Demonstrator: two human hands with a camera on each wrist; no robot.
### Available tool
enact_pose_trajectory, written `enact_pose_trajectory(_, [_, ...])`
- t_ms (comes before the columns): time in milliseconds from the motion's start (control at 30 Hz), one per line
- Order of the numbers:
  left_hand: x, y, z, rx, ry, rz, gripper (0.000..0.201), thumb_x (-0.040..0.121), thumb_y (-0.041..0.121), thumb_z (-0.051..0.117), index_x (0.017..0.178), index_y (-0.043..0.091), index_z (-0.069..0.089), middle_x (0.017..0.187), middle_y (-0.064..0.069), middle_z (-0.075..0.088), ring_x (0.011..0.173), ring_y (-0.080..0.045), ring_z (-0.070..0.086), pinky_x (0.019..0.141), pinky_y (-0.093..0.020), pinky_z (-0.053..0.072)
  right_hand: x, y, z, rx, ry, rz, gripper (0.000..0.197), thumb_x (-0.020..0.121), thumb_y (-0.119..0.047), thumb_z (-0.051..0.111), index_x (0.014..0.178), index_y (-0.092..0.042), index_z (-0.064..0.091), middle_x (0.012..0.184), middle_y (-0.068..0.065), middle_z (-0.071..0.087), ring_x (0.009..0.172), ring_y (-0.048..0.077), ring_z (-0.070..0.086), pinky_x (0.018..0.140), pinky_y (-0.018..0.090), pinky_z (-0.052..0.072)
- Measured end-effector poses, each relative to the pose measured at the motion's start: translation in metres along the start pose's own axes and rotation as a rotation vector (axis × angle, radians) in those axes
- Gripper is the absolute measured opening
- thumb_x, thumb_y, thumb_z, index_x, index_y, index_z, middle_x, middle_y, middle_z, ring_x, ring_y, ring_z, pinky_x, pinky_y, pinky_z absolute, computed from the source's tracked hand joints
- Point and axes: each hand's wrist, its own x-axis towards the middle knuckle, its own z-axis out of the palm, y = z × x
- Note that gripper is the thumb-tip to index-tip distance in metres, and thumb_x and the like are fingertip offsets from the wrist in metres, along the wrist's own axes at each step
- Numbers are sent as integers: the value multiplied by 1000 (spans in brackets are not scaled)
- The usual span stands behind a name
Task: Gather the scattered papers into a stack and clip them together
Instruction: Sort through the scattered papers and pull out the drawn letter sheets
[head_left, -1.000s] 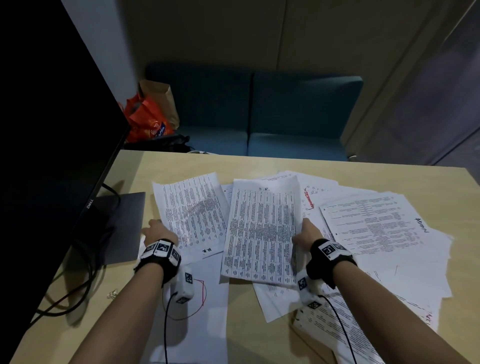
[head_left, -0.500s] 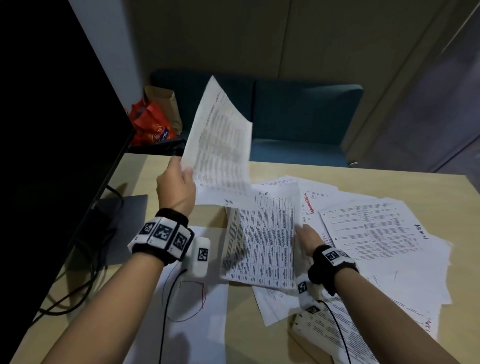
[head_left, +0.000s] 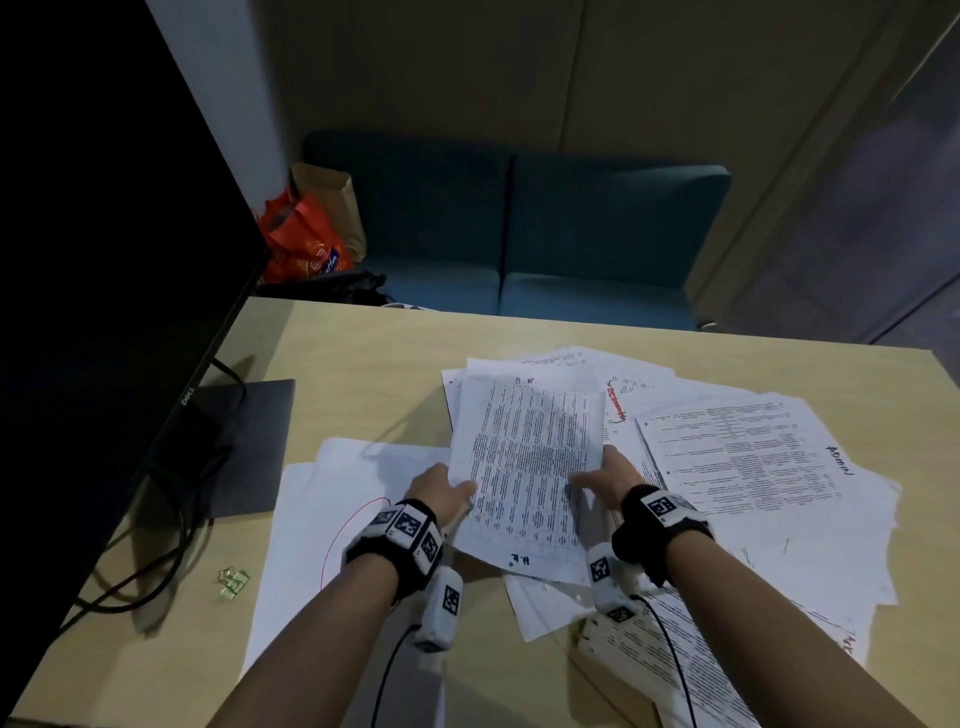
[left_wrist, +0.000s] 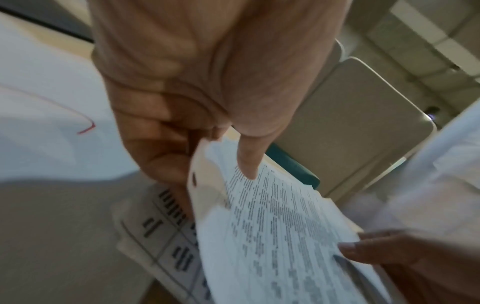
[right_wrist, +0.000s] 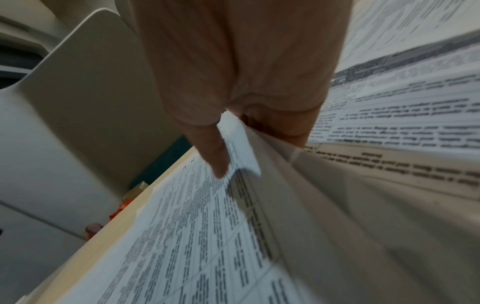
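A small stack of printed sheets (head_left: 524, 462) lies at the middle of the wooden table (head_left: 363, 364), held from both sides. My left hand (head_left: 441, 491) pinches its left edge, thumb on top (left_wrist: 246, 160) and fingers beneath. At the right edge my right hand (head_left: 605, 475) grips the same sheets, thumb over the print (right_wrist: 215, 156). More printed papers (head_left: 743, 457) lie spread to the right and under the stack. Blank white sheets (head_left: 332, 519), one with a red pen curve, lie under my left forearm. A gold-green binder clip (head_left: 232, 582) sits near the table's left front.
A black Dell monitor (head_left: 104, 260) with its flat stand (head_left: 249, 447) and cables fills the left side. Beyond the table's far edge stands a teal sofa (head_left: 519, 228) with an orange bag (head_left: 301, 244) and a brown paper bag.
My left hand, which had lifted a printed sheet high off the table, has brought it down onto the sheet by my right hand. Both hands now hold the two together.
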Motion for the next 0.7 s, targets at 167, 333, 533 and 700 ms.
enact_pose_trajectory(167, [0,-24,-18,148,226,-163,55,92,36,52,134,3,39,133,-16,54,118,-33,55,95,-40,48,3,-3,4,-128,40,25,45,75,-1,67,116,0,46,106,19,61,94,33,62,77,40,57])
enact_pose_trajectory(333, [-8,-68,-50,76,418,-480,78,77,19,71,139,0,26,144,-22,29,134,-38,30,108,-45,35,-2,-8,8,-159,82,25,46,83,1,59,125,2,40,103,15,55,86,28,52,72,33,48])
enact_pose_trajectory(533, [-17,-93,-55,126,392,-666,93,64,28,81,136,0,28,140,-19,30,129,-36,33,102,-43,40,-8,-12,9,-192,104,32,43,86,1,55,126,2,37,97,13,48,85,29,50,76,34,48])
enact_pose_trajectory(700, [-17,-97,-60,240,258,-642,84,48,42,67,123,8,51,125,-15,40,110,-35,42,80,-37,37,-12,-11,11,-229,84,29,42,87,0,55,125,2,37,97,14,48,85,30,50,76,37,50])
